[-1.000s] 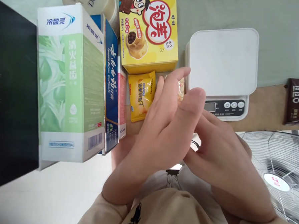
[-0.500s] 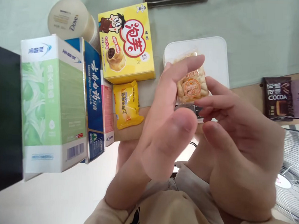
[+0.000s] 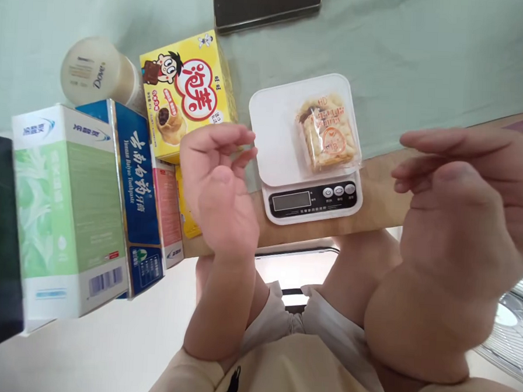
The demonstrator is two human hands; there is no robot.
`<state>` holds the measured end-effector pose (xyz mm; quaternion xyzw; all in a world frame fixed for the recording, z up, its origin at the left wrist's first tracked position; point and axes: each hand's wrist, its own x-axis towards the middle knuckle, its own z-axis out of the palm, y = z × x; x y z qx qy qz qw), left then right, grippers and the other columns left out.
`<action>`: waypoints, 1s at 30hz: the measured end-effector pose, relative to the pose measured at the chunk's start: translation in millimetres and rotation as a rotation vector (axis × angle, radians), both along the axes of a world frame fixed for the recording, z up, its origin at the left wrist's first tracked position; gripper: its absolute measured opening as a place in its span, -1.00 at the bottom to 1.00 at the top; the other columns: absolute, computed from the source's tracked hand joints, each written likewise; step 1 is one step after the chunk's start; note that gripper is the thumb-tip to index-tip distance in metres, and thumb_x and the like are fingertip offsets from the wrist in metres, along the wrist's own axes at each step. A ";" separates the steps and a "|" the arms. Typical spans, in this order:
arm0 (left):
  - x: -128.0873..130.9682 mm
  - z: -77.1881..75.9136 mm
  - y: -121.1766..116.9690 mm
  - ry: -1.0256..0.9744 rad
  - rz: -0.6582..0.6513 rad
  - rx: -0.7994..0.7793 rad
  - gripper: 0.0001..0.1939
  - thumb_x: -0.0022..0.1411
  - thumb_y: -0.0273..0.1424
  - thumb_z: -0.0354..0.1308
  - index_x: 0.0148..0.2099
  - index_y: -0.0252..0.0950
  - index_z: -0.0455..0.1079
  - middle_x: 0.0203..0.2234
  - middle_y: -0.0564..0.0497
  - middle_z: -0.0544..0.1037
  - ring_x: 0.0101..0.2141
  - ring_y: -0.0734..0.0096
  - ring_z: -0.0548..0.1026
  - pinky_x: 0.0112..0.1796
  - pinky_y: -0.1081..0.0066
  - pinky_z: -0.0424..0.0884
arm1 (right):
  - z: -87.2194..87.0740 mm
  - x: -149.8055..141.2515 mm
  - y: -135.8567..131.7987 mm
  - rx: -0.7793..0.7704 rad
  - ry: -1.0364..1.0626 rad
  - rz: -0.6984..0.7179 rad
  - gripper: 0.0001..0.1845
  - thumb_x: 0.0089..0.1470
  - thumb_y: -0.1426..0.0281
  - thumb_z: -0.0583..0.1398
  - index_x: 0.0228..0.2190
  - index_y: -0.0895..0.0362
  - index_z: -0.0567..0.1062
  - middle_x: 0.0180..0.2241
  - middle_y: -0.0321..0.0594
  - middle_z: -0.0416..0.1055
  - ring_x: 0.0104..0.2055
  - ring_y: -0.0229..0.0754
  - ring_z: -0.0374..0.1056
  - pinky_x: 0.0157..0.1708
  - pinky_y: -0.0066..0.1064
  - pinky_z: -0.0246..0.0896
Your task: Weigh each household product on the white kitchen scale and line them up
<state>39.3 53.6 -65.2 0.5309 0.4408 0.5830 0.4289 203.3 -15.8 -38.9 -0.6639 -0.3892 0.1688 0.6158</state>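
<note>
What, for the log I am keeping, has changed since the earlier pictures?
The wrapped snack has moved rightward, from beside the scale onto it. The left hand and right hand, close around it half a second ago, have drawn apart, both apparently empty. The yellow box and blue toothpaste box stay put, though the view has shifted.

Two bare hands (image 3: pixel 224 200), one white scale (image 3: pixel 276 135) with three round buttons (image 3: pixel 339 191), one clear-wrapped snack (image 3: pixel 328 132), four boxes (image 3: pixel 139 195) in yellow, green-and-white, blue and pink, one partly hidden yellow packet (image 3: pixel 190 225), one Dove-labelled container (image 3: pixel 88 73), one black phone (image 3: pixel 267 6), one dark panel (image 3: pixel 0 235) and one wire-caged fan (image 3: pixel 507 315) are counted together.
</note>
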 end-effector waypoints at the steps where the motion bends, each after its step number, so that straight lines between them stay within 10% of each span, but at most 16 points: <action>1: -0.4 -2.5 0.3 0.054 0.027 0.029 -0.77 0.32 -0.12 -0.02 -0.09 -0.06 0.33 -0.15 0.03 0.53 -0.06 0.21 0.55 -0.06 0.05 0.51 | -0.6 0.2 0.6 0.013 -0.021 -0.019 -0.74 0.12 0.50 0.17 -0.25 0.10 0.66 -0.34 -0.20 0.53 -0.29 -0.13 0.50 -0.15 -0.12 0.44; 11: 12.4 -7.8 -13.0 0.530 -0.140 0.294 -0.63 0.44 -0.15 0.06 0.15 -0.22 0.39 0.17 -0.16 0.54 0.26 0.12 0.46 0.32 0.00 0.38 | -15.7 5.7 -0.7 -0.129 -0.172 0.255 -0.64 0.20 0.38 0.22 0.03 0.02 0.55 0.13 -0.24 0.56 0.23 -0.03 0.48 0.30 0.02 0.36; 15: 18.4 -1.0 -26.7 0.679 -0.296 0.250 -0.50 0.50 -0.14 -0.08 0.31 -0.31 0.25 0.30 -0.27 0.43 0.38 0.05 0.33 0.40 -0.10 0.27 | -16.0 -1.0 4.5 -0.118 -0.204 0.324 -0.68 0.18 0.42 0.18 -0.04 0.02 0.55 0.03 -0.29 0.62 0.32 -0.07 0.42 0.43 0.05 0.24; 30: 43.9 26.7 -45.9 0.355 -0.634 -0.046 -0.37 0.53 -0.05 -0.17 0.46 -0.28 0.12 0.50 -0.11 0.10 0.54 0.24 0.01 0.54 0.14 0.06 | 18.7 8.0 -16.4 -0.232 -0.218 0.164 -0.67 0.26 0.35 0.19 0.02 -0.04 0.63 0.15 -0.25 0.52 0.34 -0.09 0.36 0.41 -0.08 0.27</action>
